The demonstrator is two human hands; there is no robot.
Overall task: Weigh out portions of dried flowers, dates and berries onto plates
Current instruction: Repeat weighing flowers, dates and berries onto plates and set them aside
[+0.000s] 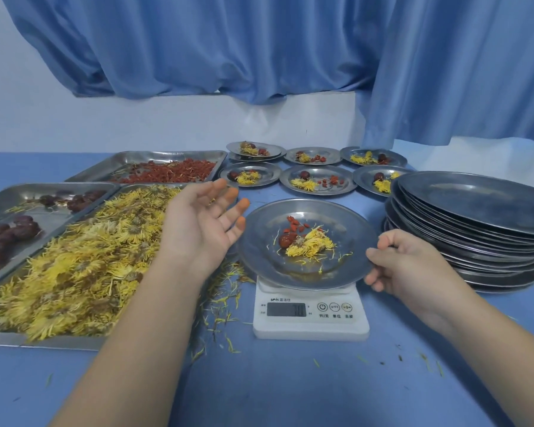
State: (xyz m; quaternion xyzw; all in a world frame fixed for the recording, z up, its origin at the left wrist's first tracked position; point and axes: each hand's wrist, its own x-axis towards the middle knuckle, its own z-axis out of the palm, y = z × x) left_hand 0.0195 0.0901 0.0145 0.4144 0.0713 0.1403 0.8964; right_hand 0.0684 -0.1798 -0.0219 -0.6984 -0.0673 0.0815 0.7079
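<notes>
1. Covering the weighing platform of the scale (310, 325), the plate (349, 232) is hiding it completely. Only the scale's white front panel is showing.
2. The display (286, 309) is showing dim digits that are too faint to read.
3. The right hand (404, 263) is gripping the plate's right rim. The thumb is lying on top and the curled fingers are passing beneath, where their tips are hidden.
4. The left hand (202, 221) is hovering palm-up just beside the plate's left rim, fingers spread wide and holding nothing. Whether it is touching the rim cannot be told.
5. The frame edge is cutting off the left ends of the flower tray (3, 334) and the date tray (19, 195), and the right side of the plate stack (475, 211).
6. The plate stack is blocking part of the front-right plate among the 6 filled plates (347, 184).
7. The plate on the scale is carrying 1 date (285, 241), a small cluster of red berries (296, 224) and a dried flower (310, 246), all lying close together at its middle.
8. The flower tray is holding a deep heap of yellow flowers. The date tray is holding scattered dark dates, and the berry tray (154, 157) behind them is holding a layer of red berries.
9. The filled plates are sitting behind the scale in 2 rows of 3, each carrying a similar mixed portion. The back-left one appears to be resting on another plate.
10. Loose petals (225, 297) are lying on the blue table (290, 389) between the flower tray and the scale.
</notes>
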